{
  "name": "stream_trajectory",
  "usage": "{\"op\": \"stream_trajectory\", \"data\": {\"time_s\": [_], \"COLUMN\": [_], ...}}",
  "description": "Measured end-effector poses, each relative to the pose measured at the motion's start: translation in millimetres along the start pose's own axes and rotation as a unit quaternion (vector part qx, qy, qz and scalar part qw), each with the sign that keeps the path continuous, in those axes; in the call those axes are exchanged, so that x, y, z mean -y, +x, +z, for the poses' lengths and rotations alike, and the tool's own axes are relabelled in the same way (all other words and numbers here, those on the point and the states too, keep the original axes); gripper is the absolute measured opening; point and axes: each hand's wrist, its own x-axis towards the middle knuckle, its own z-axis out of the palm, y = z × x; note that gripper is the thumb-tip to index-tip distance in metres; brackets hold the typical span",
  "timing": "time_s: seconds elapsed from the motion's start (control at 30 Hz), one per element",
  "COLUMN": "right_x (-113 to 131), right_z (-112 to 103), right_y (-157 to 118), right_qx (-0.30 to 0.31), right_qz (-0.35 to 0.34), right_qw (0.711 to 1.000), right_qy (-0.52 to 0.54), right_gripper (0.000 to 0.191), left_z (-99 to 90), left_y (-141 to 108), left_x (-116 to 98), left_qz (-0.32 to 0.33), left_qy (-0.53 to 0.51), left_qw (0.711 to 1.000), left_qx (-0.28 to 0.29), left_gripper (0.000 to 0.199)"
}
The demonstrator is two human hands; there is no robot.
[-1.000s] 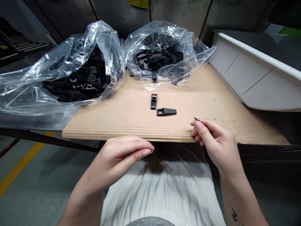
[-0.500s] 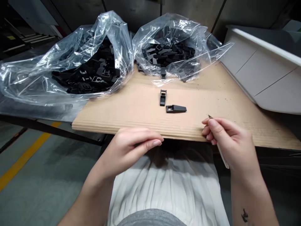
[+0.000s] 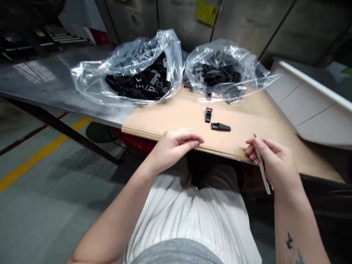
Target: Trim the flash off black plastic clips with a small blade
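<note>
My left hand (image 3: 180, 147) rests at the front edge of the cardboard, thumb and fingers closed together, with nothing visible in them. In my right hand (image 3: 271, 156) is a slim pen-like tool (image 3: 263, 172), gripped between thumb and fingers. Its small tip points up toward the cardboard and its pale handle slants down below the palm. Two black plastic clips (image 3: 220, 127) lie on the cardboard between and beyond my hands. The farther black clip (image 3: 208, 115) stands lengthwise to me, its frame-like opening showing; the nearer one lies crosswise. Neither hand touches them.
Behind the clips, two clear plastic bags sit open, a left bag (image 3: 90, 88) and a right bag (image 3: 250, 60), both full of black plastic parts. A large pale bin (image 3: 310, 106) stands at the right. Cardboard (image 3: 176, 113) covers part of the metal table (image 3: 63, 91).
The view has swung left and tilted up, so bags, clips and cardboard appear shifted right. My hands keep nearly the same pose, and the pen-like tool's handle shows more fully. The clips stay put.
</note>
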Motion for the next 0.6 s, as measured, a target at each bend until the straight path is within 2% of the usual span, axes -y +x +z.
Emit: {"op": "stream_trajectory", "data": {"time_s": [0.13,0.3,0.37,0.4,0.5,0.57,0.6], "right_x": [-6,-6,-6,-7,-10,-12,-14], "right_z": [2,4,4,4,5,7,9], "right_y": [2,0,-2,-3,-4,-5,-5], "right_qx": [0.014,0.010,0.011,0.012,0.006,-0.010,-0.020], "right_qz": [-0.020,-0.033,-0.044,-0.051,-0.079,-0.098,-0.107], "right_qw": [1.000,0.999,0.999,0.998,0.997,0.995,0.994], "right_qy": [-0.011,-0.023,-0.026,-0.026,-0.023,-0.021,-0.021], "right_gripper": [0.027,0.028,0.026,0.024,0.021,0.020,0.020], "left_z": [4.2,33.7,44.8,48.3,49.6,44.6,41.6], "left_y": [12,56,71,76,76,68,63], "left_x": [-9,-14,-13,-13,-14,-14,-13], "left_qz": [0.029,0.045,0.043,0.046,0.072,0.097,0.096], "left_qy": [0.127,0.281,0.317,0.325,0.308,0.259,0.198], "left_qw": [0.991,0.959,0.948,0.944,0.948,0.960,0.975], "left_qx": [0.007,0.011,0.012,0.016,0.038,0.043,0.035], "left_gripper": [0.012,0.014,0.007,0.002,0.004,0.014,0.018]}}
